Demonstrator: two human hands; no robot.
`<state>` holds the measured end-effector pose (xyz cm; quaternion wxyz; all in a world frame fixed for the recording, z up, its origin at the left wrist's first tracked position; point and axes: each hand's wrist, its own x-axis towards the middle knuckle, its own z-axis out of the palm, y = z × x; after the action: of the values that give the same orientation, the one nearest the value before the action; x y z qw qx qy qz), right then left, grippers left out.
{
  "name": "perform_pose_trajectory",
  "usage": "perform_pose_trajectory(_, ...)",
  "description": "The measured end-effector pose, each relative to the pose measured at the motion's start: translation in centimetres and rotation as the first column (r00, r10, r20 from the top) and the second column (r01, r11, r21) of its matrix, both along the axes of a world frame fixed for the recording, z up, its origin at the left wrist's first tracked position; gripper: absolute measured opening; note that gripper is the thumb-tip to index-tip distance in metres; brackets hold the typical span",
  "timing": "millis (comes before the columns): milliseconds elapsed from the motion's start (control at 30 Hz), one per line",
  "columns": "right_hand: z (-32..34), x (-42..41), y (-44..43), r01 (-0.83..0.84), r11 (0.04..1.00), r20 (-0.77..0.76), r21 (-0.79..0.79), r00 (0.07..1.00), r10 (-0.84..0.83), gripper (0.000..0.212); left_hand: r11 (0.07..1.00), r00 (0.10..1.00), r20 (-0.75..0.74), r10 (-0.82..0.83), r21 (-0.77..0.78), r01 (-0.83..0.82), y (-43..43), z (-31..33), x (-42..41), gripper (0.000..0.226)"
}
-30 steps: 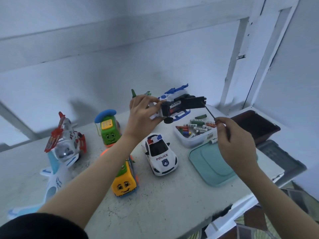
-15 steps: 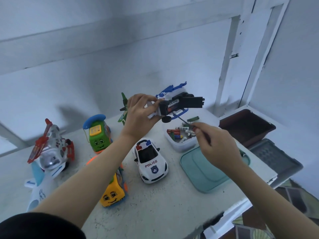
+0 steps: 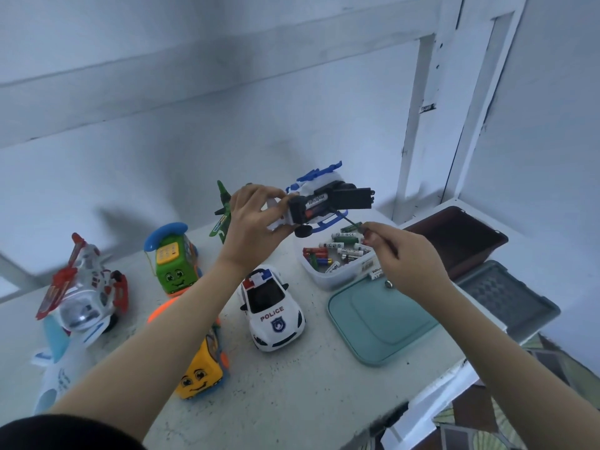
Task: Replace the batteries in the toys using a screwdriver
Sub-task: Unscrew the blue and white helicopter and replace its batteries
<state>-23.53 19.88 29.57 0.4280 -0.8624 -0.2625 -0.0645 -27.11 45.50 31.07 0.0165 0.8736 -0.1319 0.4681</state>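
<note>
The left hand [image 3: 251,219] was curled round the left end of the white-and-blue toy helicopter [image 3: 316,185], holding it in the air above the table [image 3: 292,391], behind the police car [image 3: 271,310]; the toy's long axis ran roughly level from left to right, its underside turned toward the camera; the black battery cover [image 3: 355,198] stood open, pointing right, and one battery [image 3: 315,203] lay in the bay along the same axis. The right hand [image 3: 402,261], apart from the left, pinched the screwdriver [image 3: 347,217] between thumb and fingers, the handle hidden in the grip; the thin shaft slanted up and to the left, its tip at the lower edge of the bay, though contact could not be made out. Just beneath the toy sat a clear tub [image 3: 331,280] of loose batteries; beside it lay a teal lid [image 3: 380,329] carrying a small round piece [image 3: 388,284]; a brown tray [image 3: 461,241] and a grey tray [image 3: 506,297] stood farther right. To the left were a green phone toy [image 3: 172,258], a yellow bus [image 3: 201,371], a red-and-white helicopter [image 3: 84,287] and a green plane [image 3: 222,212].
</note>
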Motion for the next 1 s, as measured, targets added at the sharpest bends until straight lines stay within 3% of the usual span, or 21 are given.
perform_pose_trajectory(167,-1.3,1.4,-1.1,-0.125,0.988,-0.173,0.086,0.975,0.139,0.026,1.000,1.000,-0.010,-0.015,-0.006,0.015,-0.1,0.0,0.2,0.031)
perform_pose_trajectory(267,-1.7,1.3,-1.1,-0.144,0.983,-0.172,0.112,0.972,0.162,0.027,1.000,0.999,-0.039,-0.013,0.013,0.014,-0.4,-0.2,0.5,0.034)
perform_pose_trajectory(467,-1.9,1.8,-1.7,-0.023,0.983,-0.165,0.183,0.985,0.053,0.023,1.000,0.999,-0.048,-0.002,0.013,0.003,-0.6,0.0,0.6,0.034)
perform_pose_trajectory(700,-0.9,1.7,-1.6,0.010,0.998,-0.114,0.060,0.993,-0.004,0.023,0.997,0.999,-0.040,-0.019,0.070,0.022,-0.5,0.0,0.3,0.033)
perform_pose_trajectory(1000,-1.4,2.5,-2.0,-0.097,0.991,-0.196,0.094,0.974,0.114,0.026,0.993,0.999,-0.033,-0.031,0.112,0.035,-0.5,0.2,0.5,0.029)
